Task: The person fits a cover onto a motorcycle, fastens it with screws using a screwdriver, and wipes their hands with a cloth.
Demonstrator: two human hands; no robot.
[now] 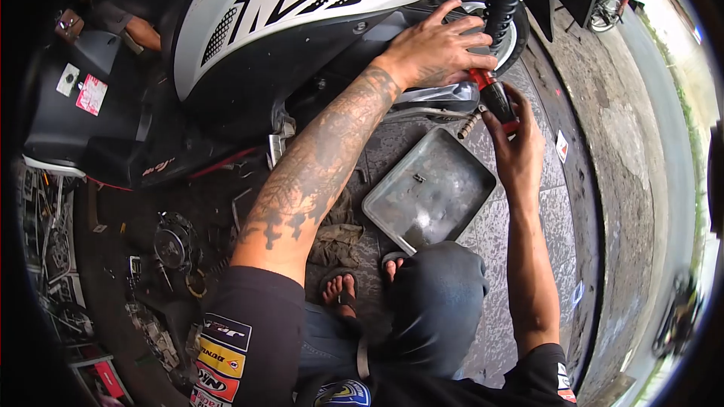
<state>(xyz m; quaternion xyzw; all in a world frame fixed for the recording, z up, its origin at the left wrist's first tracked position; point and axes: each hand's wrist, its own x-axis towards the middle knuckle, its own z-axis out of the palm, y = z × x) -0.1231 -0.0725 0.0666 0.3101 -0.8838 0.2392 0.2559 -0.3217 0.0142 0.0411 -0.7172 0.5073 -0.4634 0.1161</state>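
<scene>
A red-and-black tool handle [494,96] slants below the scooter's black coil spring [504,7]; whatever lies beyond its upper end is hidden. My right hand [520,136] grips the lower end between thumb and fingers. My left hand [441,49] reaches across from the other side, palm down. Its index finger and the area of its thumb meet at the handle's red upper end, while the other fingers spread toward the spring. Just beneath my left hand are a silver metal cover and the kickstart pedal's ribbed end [469,125]. The white-and-black scooter [302,45] fills the upper part.
A grey metal tray [377,207] with a small part inside lies on the tiles below. Rags [335,241], a round dark part [173,241] and scattered tools lie to the left. A kerb and road run along the right. Another person's arm [143,32] shows at upper left.
</scene>
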